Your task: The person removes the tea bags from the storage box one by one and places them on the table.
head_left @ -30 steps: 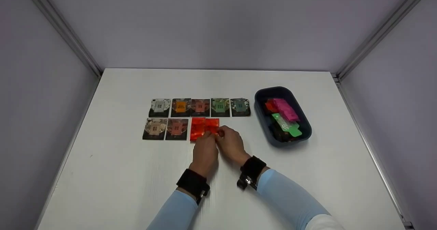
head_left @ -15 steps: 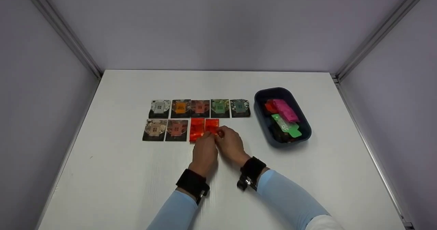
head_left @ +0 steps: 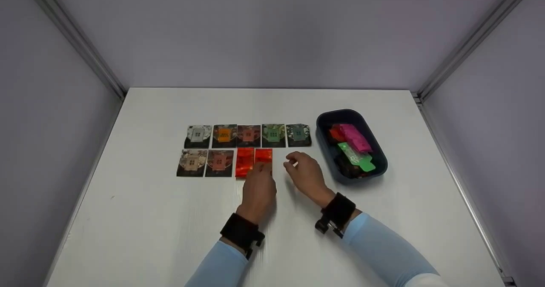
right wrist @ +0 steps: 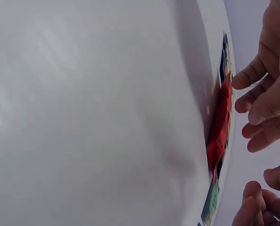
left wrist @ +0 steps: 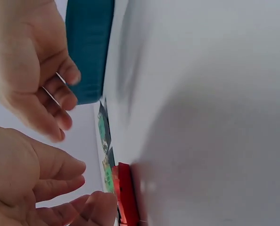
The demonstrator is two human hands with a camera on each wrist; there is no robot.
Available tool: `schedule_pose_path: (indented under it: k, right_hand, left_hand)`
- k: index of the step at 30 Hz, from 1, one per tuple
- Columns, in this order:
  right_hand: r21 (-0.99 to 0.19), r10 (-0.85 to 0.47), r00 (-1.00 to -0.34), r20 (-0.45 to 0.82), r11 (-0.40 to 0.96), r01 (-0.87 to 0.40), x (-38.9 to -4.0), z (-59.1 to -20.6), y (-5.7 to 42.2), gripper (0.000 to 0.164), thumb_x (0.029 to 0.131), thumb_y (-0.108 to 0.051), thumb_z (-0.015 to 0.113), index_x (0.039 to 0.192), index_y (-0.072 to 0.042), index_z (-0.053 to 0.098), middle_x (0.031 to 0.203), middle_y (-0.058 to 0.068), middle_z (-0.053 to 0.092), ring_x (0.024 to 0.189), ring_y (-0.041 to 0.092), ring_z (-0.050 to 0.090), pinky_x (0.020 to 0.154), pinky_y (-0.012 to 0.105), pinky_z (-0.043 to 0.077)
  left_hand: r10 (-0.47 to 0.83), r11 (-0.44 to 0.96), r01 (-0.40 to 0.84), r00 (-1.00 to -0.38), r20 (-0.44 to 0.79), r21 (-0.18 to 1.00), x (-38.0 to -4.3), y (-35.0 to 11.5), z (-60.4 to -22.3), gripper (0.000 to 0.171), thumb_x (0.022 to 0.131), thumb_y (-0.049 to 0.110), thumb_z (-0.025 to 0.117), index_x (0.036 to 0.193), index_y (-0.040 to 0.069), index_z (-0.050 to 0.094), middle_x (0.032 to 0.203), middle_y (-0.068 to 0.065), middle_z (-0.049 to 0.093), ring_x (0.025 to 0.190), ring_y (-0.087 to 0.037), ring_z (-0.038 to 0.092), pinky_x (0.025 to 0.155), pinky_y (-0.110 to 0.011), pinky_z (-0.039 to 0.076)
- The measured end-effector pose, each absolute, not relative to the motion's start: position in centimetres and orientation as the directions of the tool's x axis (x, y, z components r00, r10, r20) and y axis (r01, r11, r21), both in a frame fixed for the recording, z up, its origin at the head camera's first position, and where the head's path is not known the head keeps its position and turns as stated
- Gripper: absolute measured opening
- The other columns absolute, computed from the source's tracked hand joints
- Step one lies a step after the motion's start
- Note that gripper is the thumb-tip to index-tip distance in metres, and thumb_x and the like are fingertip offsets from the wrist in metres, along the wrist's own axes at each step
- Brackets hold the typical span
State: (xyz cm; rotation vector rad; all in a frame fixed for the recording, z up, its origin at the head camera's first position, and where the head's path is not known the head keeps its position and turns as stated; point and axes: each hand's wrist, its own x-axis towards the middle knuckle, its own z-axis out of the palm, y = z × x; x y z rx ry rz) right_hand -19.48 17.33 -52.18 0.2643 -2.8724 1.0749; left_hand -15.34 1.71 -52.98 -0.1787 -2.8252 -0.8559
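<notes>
In the head view, two red packets [head_left: 244,162] lay side by side on the white table [head_left: 127,219], their parallel long axes running toward its far edge. They closed the right end of a near row begun by two dark cards [head_left: 219,162]; beyond lay a far row of five cards [head_left: 248,136]. The left hand [head_left: 259,189] covered the near end of the right packet. The right hand [head_left: 308,174] hung apart, between the packets and the dark bin [head_left: 323,150] toward the table's right edge. Only this view showed the pink packet [head_left: 357,139] and green packet [head_left: 356,157] inside.

The left wrist view revealed what the head view hid: a gap between left thumb and fingers, grasping nothing, beside a packet. The right hand was also released, fingers loosely bent.

The right wrist view showed a packet edge-on, lying low, the left fingers spread close by; whether a fingertip touched it, I could not tell.
</notes>
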Motion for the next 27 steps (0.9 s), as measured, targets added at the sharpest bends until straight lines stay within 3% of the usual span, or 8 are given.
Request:
schedule_pose_path:
  k: [7,13,17,21,27]
  right_hand:
    - [-0.533,-0.113,-0.971,0.212,0.819,-0.212,-19.9,-49.0,22.6,0.017,0.098,-0.018,0.067,0.106,-0.005,0.076,0.094,0.009,0.074,0.084,0.024,0.068,0.074,0.043,0.055]
    - [-0.461,-0.079,-0.975,0.208,0.871,-0.169,-21.1,-47.2,28.4,0.018,0.098,-0.018,0.066,0.105,-0.005,0.076,0.097,0.013,0.075,0.087,0.032,0.069,0.074,0.049,0.055]
    - [-0.367,-0.087,-0.986,0.140,0.921,-0.133,-21.6,-46.9,31.9,0.016,0.098,-0.015,0.065,0.098,-0.001,0.074,0.088,0.016,0.074,0.075,0.033,0.068,0.062,0.049,0.053]
    - [-0.310,-0.085,-0.996,-0.014,0.948,-0.076,-21.9,-47.1,33.8,0.017,0.096,-0.012,0.063,0.084,0.000,0.067,0.075,0.015,0.068,0.064,0.027,0.062,0.050,0.041,0.047]
    - [-0.283,-0.095,-0.985,-0.145,0.958,-0.051,-22.2,-48.0,33.5,0.019,0.095,-0.021,0.069,0.089,-0.002,0.070,0.078,0.010,0.068,0.067,0.025,0.061,0.052,0.038,0.046]
  left_hand:
    - [0.050,0.801,0.140,-0.985,0.167,0.582,-15.3,2.1,-52.4,0.034,0.095,0.004,0.067,0.129,0.003,0.066,0.125,-0.018,0.064,0.109,-0.035,0.064,0.088,-0.044,0.058]
    - [0.065,0.787,0.149,-0.985,0.159,0.599,-15.1,2.1,-52.5,0.033,0.095,0.005,0.066,0.128,0.004,0.067,0.126,-0.017,0.064,0.113,-0.033,0.062,0.090,-0.045,0.057]
    - [0.094,0.787,0.186,-0.978,0.184,0.588,-15.0,2.2,-52.7,0.033,0.094,0.004,0.066,0.127,0.004,0.068,0.123,-0.018,0.065,0.112,-0.036,0.062,0.088,-0.046,0.057]
    - [0.107,0.789,0.198,-0.976,0.188,0.582,-14.9,2.3,-52.9,0.032,0.094,0.004,0.066,0.126,0.004,0.069,0.123,-0.018,0.065,0.112,-0.036,0.061,0.089,-0.045,0.057]
    - [0.119,0.781,0.182,-0.982,0.143,0.597,-14.8,2.6,-53.2,0.033,0.095,0.005,0.064,0.127,0.004,0.068,0.125,-0.018,0.065,0.114,-0.036,0.062,0.092,-0.046,0.056]
